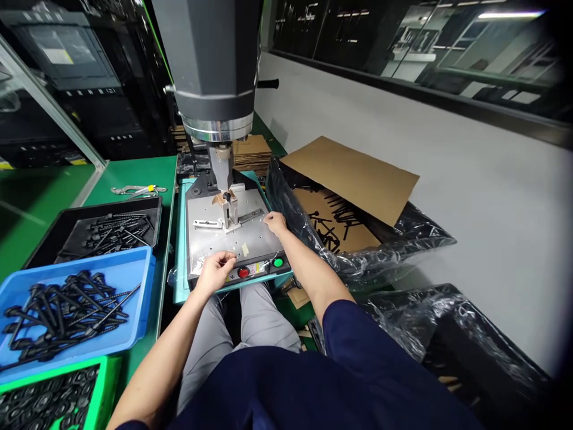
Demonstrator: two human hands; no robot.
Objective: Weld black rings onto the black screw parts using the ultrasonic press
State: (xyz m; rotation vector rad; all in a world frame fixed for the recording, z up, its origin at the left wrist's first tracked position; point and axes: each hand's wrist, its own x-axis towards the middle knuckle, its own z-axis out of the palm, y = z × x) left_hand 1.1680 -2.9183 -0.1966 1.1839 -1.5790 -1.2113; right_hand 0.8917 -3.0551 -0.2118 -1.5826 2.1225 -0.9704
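Note:
My left hand (216, 272) is at the front edge of a metal work plate (215, 242), thumb and fingers pinched together. Whatever it may hold is too small to make out. At the plate's right edge, my right hand (276, 222) has its fingers curled closed, and I cannot make out anything in them. Between and beyond the hands, a small metal fixture (230, 212) stands on the plate, a dark piece at its top. Directly above it points the tapered grey tip (221, 167) of a large press-like machine (210, 54).
Red (243, 273) and green (278, 263) buttons sit on the plate's front. Left are a black tray (156, 218) and a blue bin (145, 280) of black screw-like parts, and a green bin (105, 382). A plastic-lined box (304, 224) with cardboard (353, 173) is right.

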